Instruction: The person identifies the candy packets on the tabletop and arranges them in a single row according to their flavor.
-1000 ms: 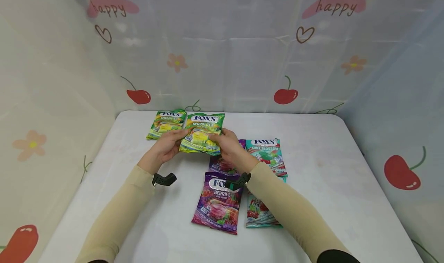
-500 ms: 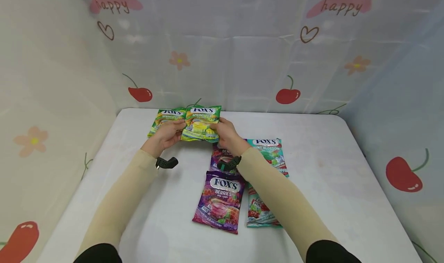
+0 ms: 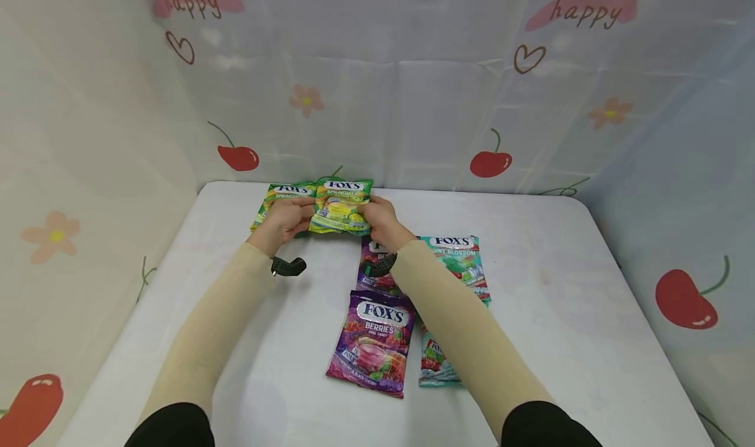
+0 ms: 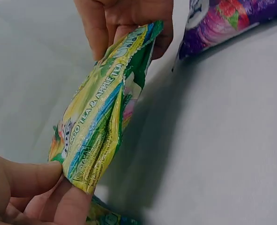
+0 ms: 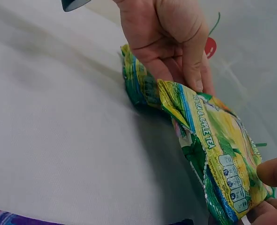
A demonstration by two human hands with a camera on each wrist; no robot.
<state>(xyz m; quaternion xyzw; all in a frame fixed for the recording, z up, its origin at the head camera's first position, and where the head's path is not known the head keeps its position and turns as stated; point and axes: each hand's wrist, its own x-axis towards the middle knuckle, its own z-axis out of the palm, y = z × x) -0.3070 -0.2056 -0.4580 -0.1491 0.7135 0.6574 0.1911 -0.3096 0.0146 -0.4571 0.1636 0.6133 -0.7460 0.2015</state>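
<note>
Both my hands hold up a green and yellow bag of Fox's Spring Tea candy [image 3: 341,206]. My left hand [image 3: 288,219] pinches its left edge, and my right hand [image 3: 382,223] grips the right edge. In the left wrist view the bag [image 4: 98,105] is tilted above the table, with its lower edge facing me. A second Spring Tea bag [image 3: 273,198] lies at the back left, partly hidden behind my left hand. In the right wrist view this second bag [image 5: 138,79] shows beyond the held one.
A purple Berries candy bag [image 3: 373,349] lies at the front middle, and another purple bag [image 3: 367,276] behind it. Two teal Mint Blossom bags, one farther back [image 3: 463,260] and one nearer [image 3: 435,362], lie to their right, partly under my right forearm. The white table [image 3: 560,290] meets printed curtains.
The held Spring Tea bag has moved away from me and slightly left, toward the back edge, beside the other Spring Tea bag. Both hands travelled with it. The purple and teal bags stayed put.
</note>
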